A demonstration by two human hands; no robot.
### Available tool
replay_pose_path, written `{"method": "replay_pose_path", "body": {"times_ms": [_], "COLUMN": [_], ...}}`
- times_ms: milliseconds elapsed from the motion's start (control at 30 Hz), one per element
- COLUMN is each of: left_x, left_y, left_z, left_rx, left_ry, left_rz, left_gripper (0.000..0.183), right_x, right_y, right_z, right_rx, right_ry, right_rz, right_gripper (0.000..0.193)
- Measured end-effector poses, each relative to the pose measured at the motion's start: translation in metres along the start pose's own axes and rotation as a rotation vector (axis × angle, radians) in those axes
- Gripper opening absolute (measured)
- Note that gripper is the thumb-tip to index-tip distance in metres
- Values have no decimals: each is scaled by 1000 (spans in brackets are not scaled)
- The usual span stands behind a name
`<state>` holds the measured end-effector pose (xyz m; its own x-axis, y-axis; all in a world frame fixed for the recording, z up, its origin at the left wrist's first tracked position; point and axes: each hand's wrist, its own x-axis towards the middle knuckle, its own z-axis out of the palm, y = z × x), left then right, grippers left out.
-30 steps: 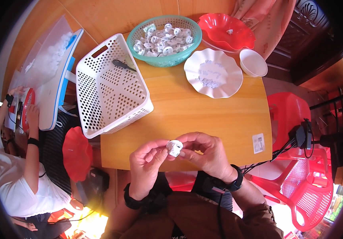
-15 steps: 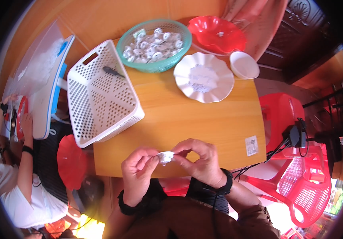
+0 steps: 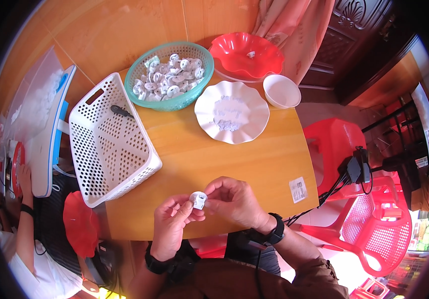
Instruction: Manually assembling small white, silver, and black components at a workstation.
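A small round white plastic part (image 3: pixel 198 200) is pinched between the fingertips of both hands, just above the near edge of the wooden table (image 3: pixel 254 159). My left hand (image 3: pixel 170 223) grips it from below and the left. My right hand (image 3: pixel 234 200) closes on it from the right. Each wrist wears a dark band. A teal basket (image 3: pixel 150 69) holding several similar white parts stands at the far side of the table.
A white perforated basket (image 3: pixel 124 164) with a small dark object inside overhangs the table's left side. A white scalloped plate (image 3: pixel 202 107), a red scalloped bowl (image 3: pixel 247 55) and a small white bowl (image 3: pixel 281 91) stand behind. Red plastic stools (image 3: pixel 331 142) are to the right. Another person (image 3: pixel 22 239) sits at left.
Both hands stay together on the white part, turning it slightly. The view has shifted, so the table and baskets sit a little differently in the picture.
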<state>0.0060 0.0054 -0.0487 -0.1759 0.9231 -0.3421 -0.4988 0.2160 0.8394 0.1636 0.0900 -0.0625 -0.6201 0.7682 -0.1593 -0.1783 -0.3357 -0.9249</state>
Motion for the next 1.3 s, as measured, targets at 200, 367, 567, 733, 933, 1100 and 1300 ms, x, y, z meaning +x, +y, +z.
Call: {"method": "replay_pose_path", "body": {"times_ms": [200,367,567,733,933,1100,1300], "left_x": [17,23,15,13,8,10,3], "left_y": [-4,-7,-3,2,3,3,8], "left_z": [7,8,-6,-5,-4,-5,-10], "left_rx": [-28,-31,-13,13,7,-5,44], "left_ry": [-7,-17,23,-3,-6,-14,17], "left_rz": [-67,-149,-131,-80,-84,-76,-97], "left_gripper": [14,14,15,17,15,12,10], "right_x": [9,13,21,25,28,27,70], "right_y": [-8,-9,-31,-34,-37,-64,-115], "right_z": [-17,-38,-103,-138,-159,-147,-158], "right_rx": [-89,-222,-921,-900,-955,-705,-1003], "right_ry": [4,142,584,719,781,771,814], "right_rz": [140,86,-68,-62,-100,38,-439], "right_gripper": [18,15,14,14,17,17,20]}}
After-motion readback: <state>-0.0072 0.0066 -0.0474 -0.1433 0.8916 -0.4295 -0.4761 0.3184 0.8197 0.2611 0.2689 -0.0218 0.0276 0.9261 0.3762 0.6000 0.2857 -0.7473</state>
